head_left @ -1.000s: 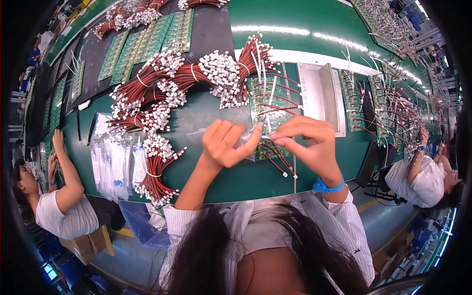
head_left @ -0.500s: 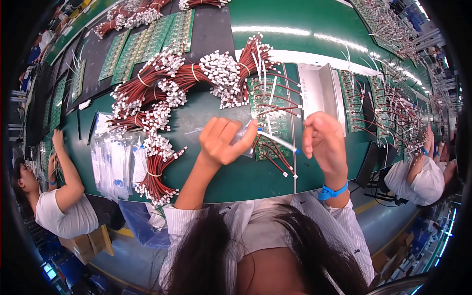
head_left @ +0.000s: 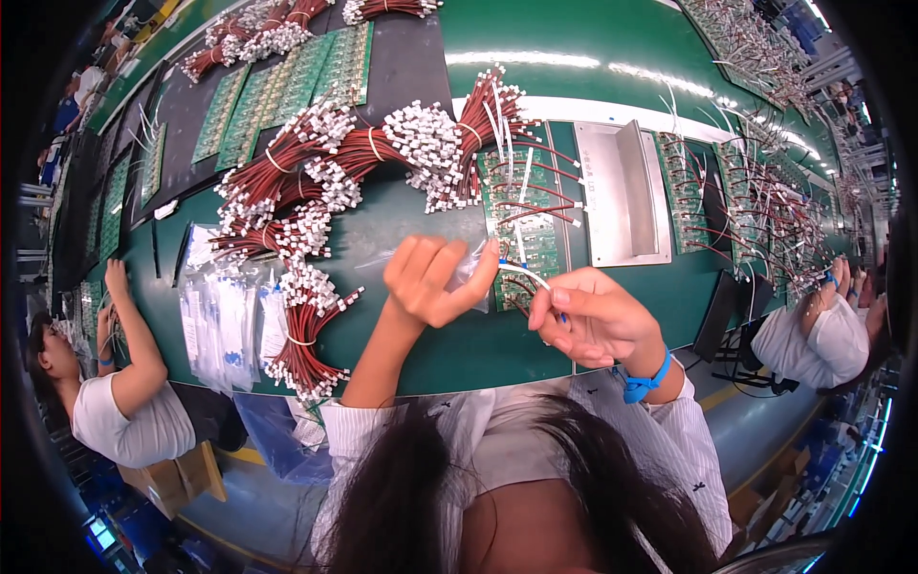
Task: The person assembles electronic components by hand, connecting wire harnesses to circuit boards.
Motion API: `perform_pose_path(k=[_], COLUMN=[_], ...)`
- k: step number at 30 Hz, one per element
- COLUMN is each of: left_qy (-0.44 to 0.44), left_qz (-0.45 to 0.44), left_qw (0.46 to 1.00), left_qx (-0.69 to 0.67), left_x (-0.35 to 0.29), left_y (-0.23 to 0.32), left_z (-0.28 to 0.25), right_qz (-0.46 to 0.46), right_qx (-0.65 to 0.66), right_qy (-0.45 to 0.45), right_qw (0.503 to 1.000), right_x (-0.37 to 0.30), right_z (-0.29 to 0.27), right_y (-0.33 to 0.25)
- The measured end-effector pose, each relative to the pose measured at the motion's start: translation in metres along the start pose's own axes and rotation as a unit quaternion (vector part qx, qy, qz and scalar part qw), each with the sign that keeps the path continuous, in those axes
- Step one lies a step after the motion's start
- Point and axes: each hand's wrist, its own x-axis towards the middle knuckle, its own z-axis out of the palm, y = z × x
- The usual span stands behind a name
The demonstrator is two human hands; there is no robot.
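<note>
My left hand (head_left: 430, 284) is closed, its thumb and fingers pinching one end of a short white cable (head_left: 528, 273) with a blue tip. A crumpled clear plastic bag (head_left: 469, 268) shows behind the same fingers. At the cable's other end, my right hand (head_left: 602, 316) grips it between thumb and fingers, a blue wristband below. The cable bows slightly between the two hands. Just beyond them lies a green circuit board (head_left: 538, 234) with red-and-black leads and white cables sticking out of it; its near end is partly hidden by my right hand.
Bundles of red-and-black wires with white connectors (head_left: 373, 148) curve around the left. Bagged white cables (head_left: 225, 325) lie near the table's edge. A bent metal fixture (head_left: 612, 206) stands right of the board, beside more wired boards (head_left: 681, 196). Co-workers sit at both sides.
My right hand has come down and left from beside the metal fixture and now grips the white cable's free end. My left hand has barely moved.
</note>
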Motion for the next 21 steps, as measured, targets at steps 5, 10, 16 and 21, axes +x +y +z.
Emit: perform_pose_path(k=[5, 10, 16, 21], left_qy=[0.012, 0.041, 0.058, 0.049], left_qz=[0.001, -0.038, -0.047, -0.038], left_qw=[1.0, 0.998, 0.997, 0.998], left_qx=[0.001, 0.036, 0.035, 0.032], left_x=[-0.002, -0.007, -0.008, -0.007], left_y=[-0.002, -0.014, -0.019, -0.016], left_z=[-0.002, -0.002, 0.003, 0.007], right_qz=[-0.035, -0.121, -0.301, -0.306], right_qx=[-0.094, -0.265, -0.355, -0.188], right_qy=[0.047, 0.119, 0.307, 0.255], right_qw=[0.994, 0.949, 0.83, 0.898], right_x=[-0.005, -0.031, -0.037, -0.025], right_z=[0.001, -0.005, -0.018, -0.046], right_y=[0.003, -0.003, -0.006, -0.002])
